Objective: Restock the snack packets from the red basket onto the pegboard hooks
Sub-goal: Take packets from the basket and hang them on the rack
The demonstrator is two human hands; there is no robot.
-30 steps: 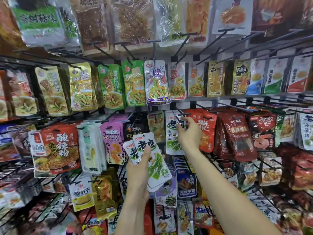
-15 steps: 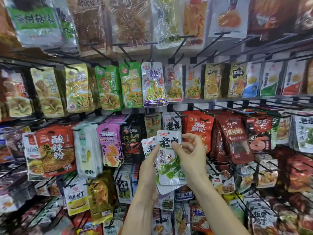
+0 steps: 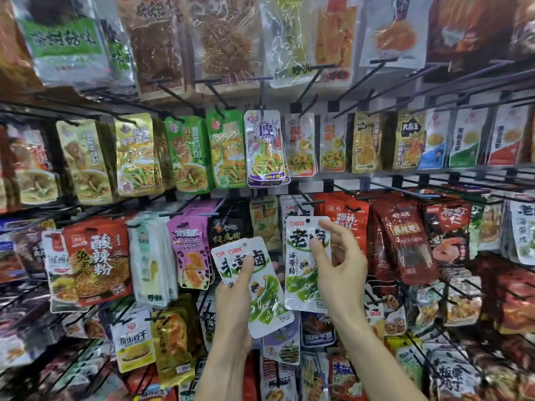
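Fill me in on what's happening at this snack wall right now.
A person is restocking a pegboard wall of hanging snacks. The right hand pinches one white-and-green kelp snack packet, raised just below a black metal hook that already carries a matching packet; it is not yet on the hook. The left hand holds a small fanned stack of the same white-and-green packets lower down, ready to go next. The red basket is out of view.

Pegboard wall (image 3: 347, 186): black hooks (image 3: 311, 202) carrying rows of hanging snack packets (image 3: 266, 149).
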